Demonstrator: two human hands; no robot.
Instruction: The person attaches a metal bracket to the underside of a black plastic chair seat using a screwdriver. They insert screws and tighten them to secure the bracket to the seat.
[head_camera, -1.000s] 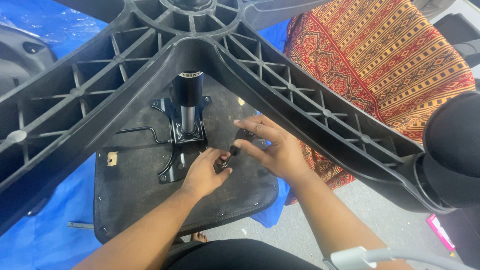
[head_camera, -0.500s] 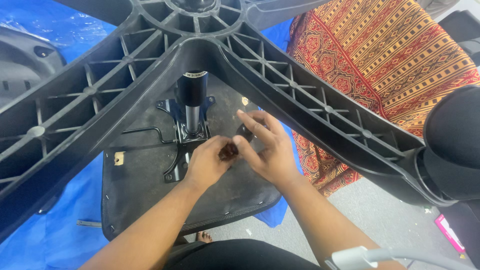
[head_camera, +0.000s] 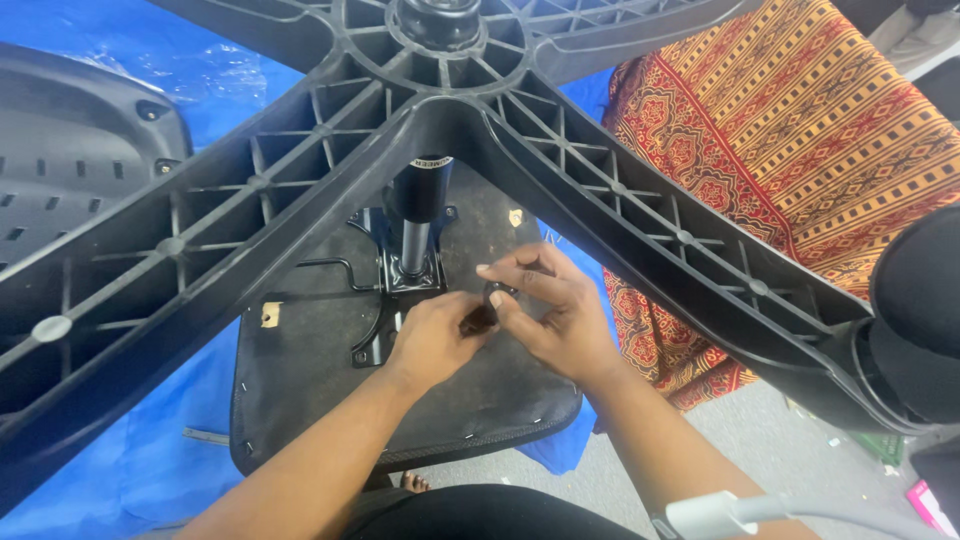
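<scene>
An office chair lies upside down. Its black seat underside (head_camera: 310, 390) faces me and its black star base (head_camera: 560, 170) spreads above it, close to the camera. The gas cylinder (head_camera: 417, 215) rises from a metal mounting plate (head_camera: 385, 310) on the seat. My left hand (head_camera: 432, 340) and my right hand (head_camera: 555, 310) meet just right of that plate, pinching a small dark knob (head_camera: 490, 305) between the fingertips. What lies under the fingers is hidden.
A blue tarp (head_camera: 120, 470) covers the floor at left. A grey ribbed plastic chair part (head_camera: 70, 150) lies at the upper left. An orange and red patterned cloth (head_camera: 800, 130) fills the upper right. A black caster (head_camera: 915, 320) sits on the base's right arm.
The view has shifted slightly. My hands have closed together over the small knob beside the mounting plate; my right hand's fingers now curl over it.
</scene>
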